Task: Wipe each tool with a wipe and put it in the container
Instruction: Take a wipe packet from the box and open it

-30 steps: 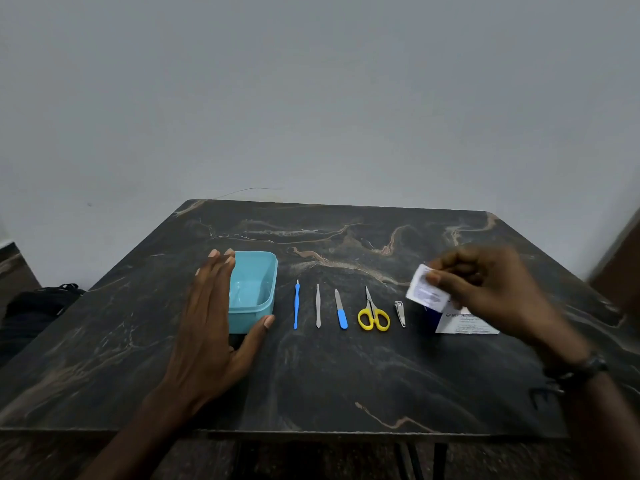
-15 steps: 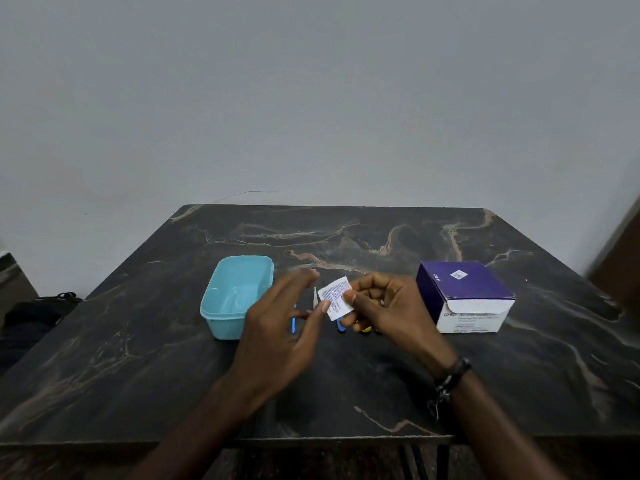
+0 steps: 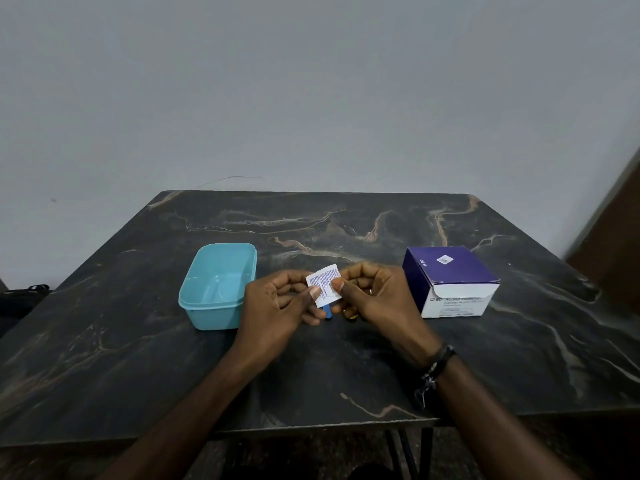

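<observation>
Grip: both hands pinch one sealed wipe packet (image 3: 324, 285) between thumb and fingers, the left hand (image 3: 277, 303) on its left edge, the right hand (image 3: 372, 297) on its right edge.
Packet: white with small print, held above the table (image 3: 346, 368), between the container and the box; it looks unopened.
Tools: under the hands; only a blue tip (image 3: 327, 311) and a scrap of yellow (image 3: 352, 317) peek out below the packet.
Container: teal tub (image 3: 219, 285), left of the hands, apart from them, nothing visible inside.
Box: purple-and-white wipe box (image 3: 450, 280), right of the hands, flap closed.
Progress: very early, by my reading. No tool is wiped or stowed; the packet must be torn open first, then every tool wiped and dropped in the tub.
Hidden: the hands cover nearly all the tools, so their count and kind cannot be told. The box print is too small to read fully. Whether a tear has begun in the packet cannot be made out.
</observation>
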`<state>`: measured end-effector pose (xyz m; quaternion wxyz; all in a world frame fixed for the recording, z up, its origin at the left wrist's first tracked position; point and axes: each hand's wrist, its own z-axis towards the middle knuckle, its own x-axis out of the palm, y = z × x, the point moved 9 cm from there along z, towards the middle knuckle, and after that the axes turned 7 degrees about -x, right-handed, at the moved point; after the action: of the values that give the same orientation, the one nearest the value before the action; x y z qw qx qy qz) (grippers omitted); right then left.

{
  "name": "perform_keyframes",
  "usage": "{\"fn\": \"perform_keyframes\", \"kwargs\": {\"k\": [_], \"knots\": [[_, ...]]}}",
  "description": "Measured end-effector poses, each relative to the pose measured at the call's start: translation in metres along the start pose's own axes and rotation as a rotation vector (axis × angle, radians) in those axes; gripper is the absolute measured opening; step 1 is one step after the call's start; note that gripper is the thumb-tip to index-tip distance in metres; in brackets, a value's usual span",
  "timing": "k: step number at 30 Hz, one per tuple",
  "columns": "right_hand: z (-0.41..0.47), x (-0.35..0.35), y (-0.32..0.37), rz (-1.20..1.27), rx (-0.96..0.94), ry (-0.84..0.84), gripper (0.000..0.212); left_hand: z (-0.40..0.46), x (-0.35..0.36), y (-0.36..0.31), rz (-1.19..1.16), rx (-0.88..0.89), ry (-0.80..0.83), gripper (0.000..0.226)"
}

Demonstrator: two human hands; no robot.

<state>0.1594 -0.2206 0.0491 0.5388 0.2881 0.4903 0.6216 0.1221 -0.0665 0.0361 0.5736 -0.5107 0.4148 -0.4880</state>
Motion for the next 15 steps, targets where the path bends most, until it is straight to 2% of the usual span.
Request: {"fn": "perform_keyframes", "kwargs": {"k": [7, 15], "knots": [[-0.0044, -0.0039, -0.0001, 0.159, 0.042, 0.001, 0.025, -0.0068, 0.001, 0.0021, -0.105, -0.06, 0.018, 0.014], [-0.0065, 0.0003, -0.005, 0.24, 0.069, 0.075, 0.022, -0.0109, 0.0021, 0.0022, -0.142, -0.076, 0.036, 0.014]]}}
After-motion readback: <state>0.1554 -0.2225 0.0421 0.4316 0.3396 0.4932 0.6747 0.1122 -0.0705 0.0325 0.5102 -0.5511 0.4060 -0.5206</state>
